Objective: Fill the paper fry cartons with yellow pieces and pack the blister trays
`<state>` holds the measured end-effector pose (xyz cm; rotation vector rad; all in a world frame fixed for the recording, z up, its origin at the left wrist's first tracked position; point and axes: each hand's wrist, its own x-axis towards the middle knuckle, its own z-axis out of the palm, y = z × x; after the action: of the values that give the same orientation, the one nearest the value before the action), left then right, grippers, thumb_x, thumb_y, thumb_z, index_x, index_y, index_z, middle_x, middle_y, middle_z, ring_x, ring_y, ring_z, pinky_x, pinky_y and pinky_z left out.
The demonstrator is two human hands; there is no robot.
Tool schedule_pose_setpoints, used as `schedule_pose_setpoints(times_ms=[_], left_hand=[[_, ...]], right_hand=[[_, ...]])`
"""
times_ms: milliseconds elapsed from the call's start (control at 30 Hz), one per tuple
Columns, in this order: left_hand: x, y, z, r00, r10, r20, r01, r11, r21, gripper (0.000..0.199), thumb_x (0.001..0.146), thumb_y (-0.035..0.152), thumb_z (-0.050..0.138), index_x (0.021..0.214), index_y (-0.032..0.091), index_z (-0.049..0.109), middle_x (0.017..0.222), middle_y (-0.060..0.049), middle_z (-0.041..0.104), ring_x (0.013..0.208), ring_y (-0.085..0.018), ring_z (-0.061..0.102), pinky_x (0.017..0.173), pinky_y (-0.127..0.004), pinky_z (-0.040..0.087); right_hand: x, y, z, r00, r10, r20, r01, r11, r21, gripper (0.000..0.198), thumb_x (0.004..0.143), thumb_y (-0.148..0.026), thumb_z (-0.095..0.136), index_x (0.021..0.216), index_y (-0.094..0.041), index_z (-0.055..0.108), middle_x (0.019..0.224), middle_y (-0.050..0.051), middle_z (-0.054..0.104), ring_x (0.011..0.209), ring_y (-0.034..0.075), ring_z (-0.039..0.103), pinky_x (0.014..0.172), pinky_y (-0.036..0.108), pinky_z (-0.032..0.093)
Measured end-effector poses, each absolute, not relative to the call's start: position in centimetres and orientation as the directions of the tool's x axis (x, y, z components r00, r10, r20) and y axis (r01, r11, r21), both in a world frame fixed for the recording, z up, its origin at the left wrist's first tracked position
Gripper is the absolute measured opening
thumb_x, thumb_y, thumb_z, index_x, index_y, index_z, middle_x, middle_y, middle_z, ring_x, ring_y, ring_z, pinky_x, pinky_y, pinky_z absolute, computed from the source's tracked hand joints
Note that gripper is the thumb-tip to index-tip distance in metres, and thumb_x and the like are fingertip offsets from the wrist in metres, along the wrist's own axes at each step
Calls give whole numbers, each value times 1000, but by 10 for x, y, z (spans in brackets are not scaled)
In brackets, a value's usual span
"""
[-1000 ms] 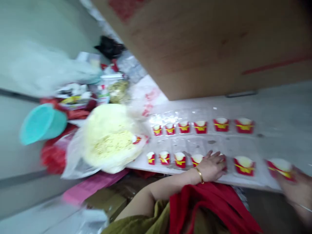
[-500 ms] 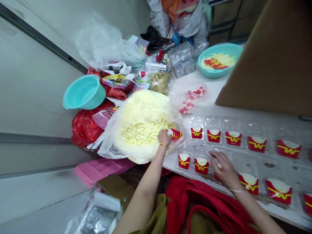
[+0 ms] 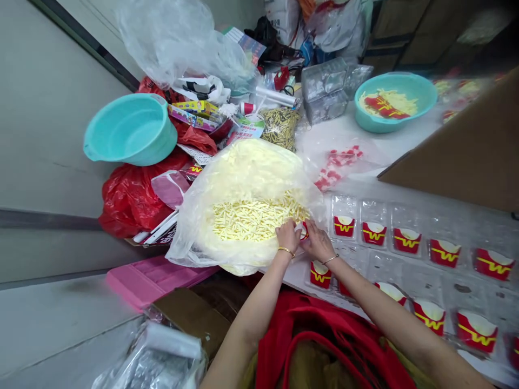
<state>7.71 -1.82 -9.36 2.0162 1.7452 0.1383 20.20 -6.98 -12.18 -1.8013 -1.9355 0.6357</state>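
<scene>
My left hand (image 3: pixel 288 237) and my right hand (image 3: pixel 318 243) meet at the right edge of a clear plastic bag (image 3: pixel 184 232). Between their closed fingers is a small red-and-white fry carton (image 3: pixel 304 230), mostly covered by the fingers. Inside the bag lies a heap of pale yellow fry-shaped pieces (image 3: pixel 251 219), just left of my left hand. To the right, red fry cartons with a yellow W sit in clear plastic packs in two rows, among them a near carton (image 3: pixel 320 276) and a far carton (image 3: pixel 344 227). My right forearm partly hides the near row.
An empty turquoise basin (image 3: pixel 130 129) rests on red plastic bags (image 3: pixel 132 200) at left. Another turquoise basin (image 3: pixel 371 121) at the back holds yellow pieces and red cartons. A cardboard flap (image 3: pixel 466 156) juts in at right. Red-and-white pieces (image 3: pixel 338 165) lie in a clear bag.
My right hand has moved left from the near row of packs to join my left hand at the fry carton. The view has shifted slightly.
</scene>
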Motion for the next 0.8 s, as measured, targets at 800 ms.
schedule_pose_setpoints(times_ms=[800], left_hand=[[51, 39, -62, 271, 927, -260, 926, -177, 335, 37, 82, 25, 54, 118, 18, 48, 105, -11, 59, 92, -22, 59, 78, -30, 43]], right_hand=[[200, -85, -94, 140, 990, 12, 649, -82, -757, 78, 75, -48, 63, 136, -14, 28, 129, 18, 43, 122, 30, 41, 103, 49, 36]])
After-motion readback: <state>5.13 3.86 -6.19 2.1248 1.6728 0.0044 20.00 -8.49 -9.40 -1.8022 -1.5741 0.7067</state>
